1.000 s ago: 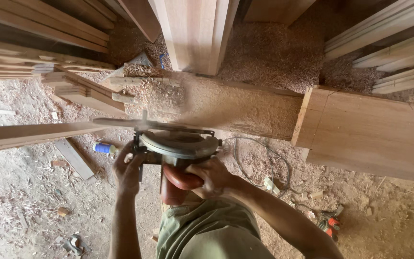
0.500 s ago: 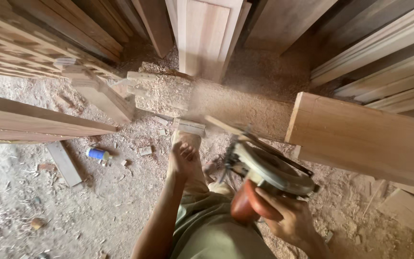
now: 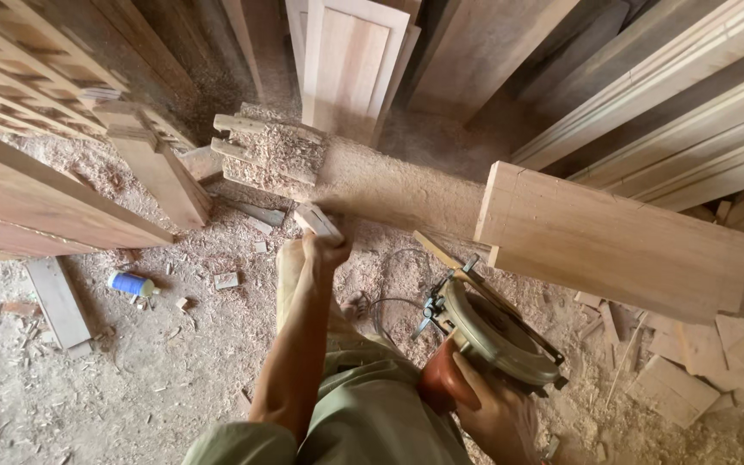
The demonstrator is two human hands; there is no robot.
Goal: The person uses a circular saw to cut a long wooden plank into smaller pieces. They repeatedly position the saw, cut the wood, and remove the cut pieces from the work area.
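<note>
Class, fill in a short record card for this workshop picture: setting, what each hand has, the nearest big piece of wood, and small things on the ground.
Setting: woodshop floor covered in sawdust
Left hand: grips a small wood offcut
Right hand: holds a circular saw by its orange handle
Nearest timber: wide plank, lying across a sawdust-covered beam
On the ground: blue and white bottle, wood scraps
Background: boards and panels leaning upright

My left arm reached straight out ahead of me. My left hand (image 3: 325, 248) was far out, fingers curled shut around something small. My right hand (image 3: 497, 418) stayed low and close to my body, wrapped tight on a handle.
</note>
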